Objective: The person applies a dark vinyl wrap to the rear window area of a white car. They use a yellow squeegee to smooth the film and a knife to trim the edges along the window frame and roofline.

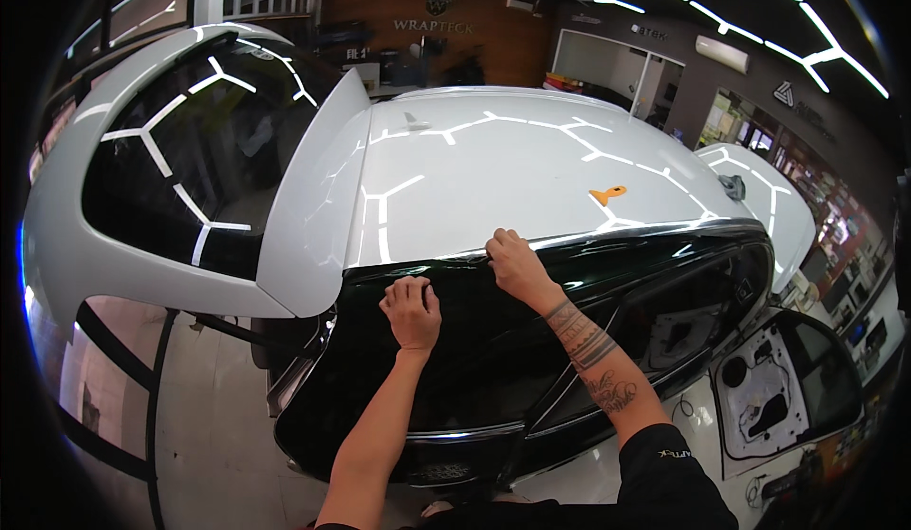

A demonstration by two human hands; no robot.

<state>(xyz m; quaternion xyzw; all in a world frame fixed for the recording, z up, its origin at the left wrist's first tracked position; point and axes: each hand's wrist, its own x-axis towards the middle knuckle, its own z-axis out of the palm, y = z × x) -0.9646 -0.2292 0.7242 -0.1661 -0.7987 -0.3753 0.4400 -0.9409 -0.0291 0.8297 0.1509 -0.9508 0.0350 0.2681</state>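
A white car roof [474,174] meets a glossy black side panel [436,378] along a long edge in front of me. My right hand [517,264] is closed at that edge, its fingertips pinched where white meets black. Whatever lies between those fingers is hidden. Lower and to the left, my left hand [411,307] has its fingers curled against the upper black surface; I cannot make out what they grip. A shiny, uneven strip [607,236] runs along the roof edge to the right of my right hand.
An orange hand tool [608,194] lies on the roof. At left the white tailgate [123,255] with dark glass [218,150] stands raised. An opened door with bare inner metal [759,388] is at lower right. A black frame [157,407] stands lower left.
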